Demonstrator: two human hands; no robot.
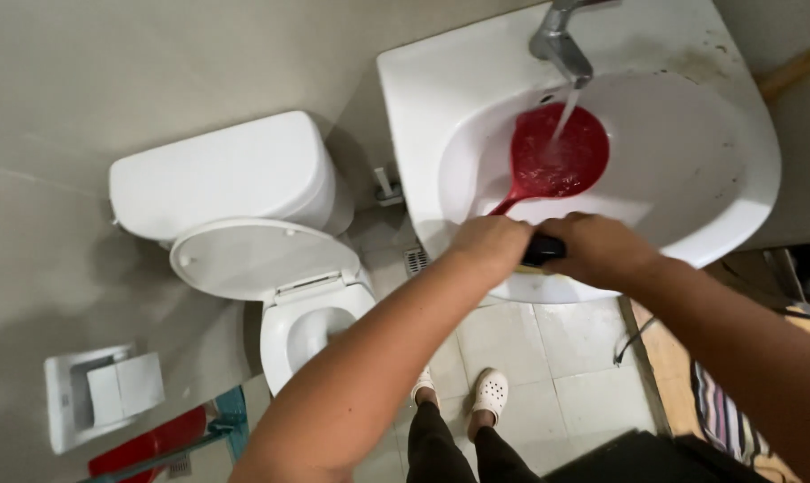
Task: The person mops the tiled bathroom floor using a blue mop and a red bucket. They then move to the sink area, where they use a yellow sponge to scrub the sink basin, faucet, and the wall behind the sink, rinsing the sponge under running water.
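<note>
A red round strainer ladle [557,152] lies tilted inside the white sink basin [691,170], and water streams onto it from the metal tap [561,45]. Its thin red neck runs down to a black handle [542,249] at the sink's front rim. My right hand [602,250] is closed around that handle. My left hand [490,246] is closed at the handle's other end, right beside the right hand; what its fingers grip is hidden.
A white toilet [244,224] with raised lid stands left of the sink. A paper holder [101,394] hangs on the wall lower left, with a red object [146,447] beneath. Tiled floor [566,367], my white shoes [492,391] and a floor drain [416,260] lie below.
</note>
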